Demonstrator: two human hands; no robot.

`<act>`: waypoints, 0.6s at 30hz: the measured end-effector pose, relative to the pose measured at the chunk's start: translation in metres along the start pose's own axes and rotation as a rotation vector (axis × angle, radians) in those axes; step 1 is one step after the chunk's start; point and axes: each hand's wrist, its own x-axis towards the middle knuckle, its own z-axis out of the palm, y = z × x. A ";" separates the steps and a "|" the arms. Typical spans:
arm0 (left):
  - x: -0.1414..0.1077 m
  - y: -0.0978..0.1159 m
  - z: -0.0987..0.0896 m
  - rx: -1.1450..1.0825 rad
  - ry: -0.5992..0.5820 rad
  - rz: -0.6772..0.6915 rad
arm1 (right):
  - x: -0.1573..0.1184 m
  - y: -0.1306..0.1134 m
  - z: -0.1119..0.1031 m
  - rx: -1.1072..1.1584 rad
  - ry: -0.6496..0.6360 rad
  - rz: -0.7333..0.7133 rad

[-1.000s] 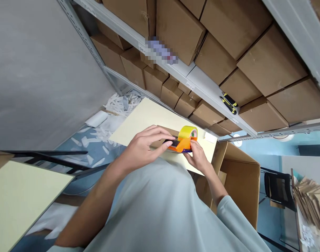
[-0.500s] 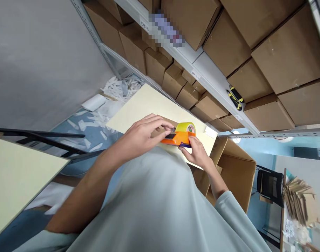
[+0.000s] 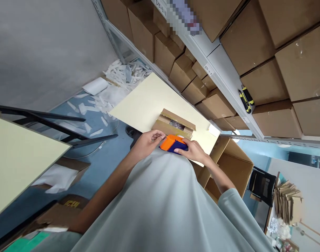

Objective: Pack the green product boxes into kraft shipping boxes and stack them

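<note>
My right hand [image 3: 193,150] is wrapped round an orange and dark blue tape dispenser [image 3: 170,142], held just above the near edge of the pale board [image 3: 135,99]. Most of the tape roll is hidden behind the dispenser. My left hand [image 3: 148,144] is at the dispenser's left end, thumb and fingertips pinched together; whatever they hold is too small to make out. Just beyond both hands, a small cardboard box [image 3: 160,126] lies on the board with its top partly open. Something shiny and clear shows inside it.
Shelves with many cardboard boxes [image 3: 217,105] run along the far side, with two yellow-black cutters [image 3: 246,99] on one ledge. A large open carton [image 3: 235,164] stands at the right. White scraps [image 3: 123,77] litter the floor, and another pale tabletop [image 3: 25,161] is at the left.
The dispenser has been turned and drawn toward my body, so its dark blue side shows and the yellow roll is mostly hidden. My left hand has moved back, uncovering the small box.
</note>
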 end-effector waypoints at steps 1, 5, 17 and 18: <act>0.000 -0.001 0.000 -0.013 0.017 0.001 | 0.000 -0.002 -0.006 -0.005 -0.036 -0.001; 0.007 0.000 -0.016 -0.047 0.140 -0.014 | -0.002 -0.004 -0.040 -0.025 -0.156 0.043; 0.083 -0.006 -0.036 -0.447 0.238 -0.249 | 0.058 0.019 -0.107 0.212 -0.233 0.222; 0.087 -0.009 -0.035 -0.450 0.243 -0.261 | 0.063 0.022 -0.104 0.249 -0.252 0.236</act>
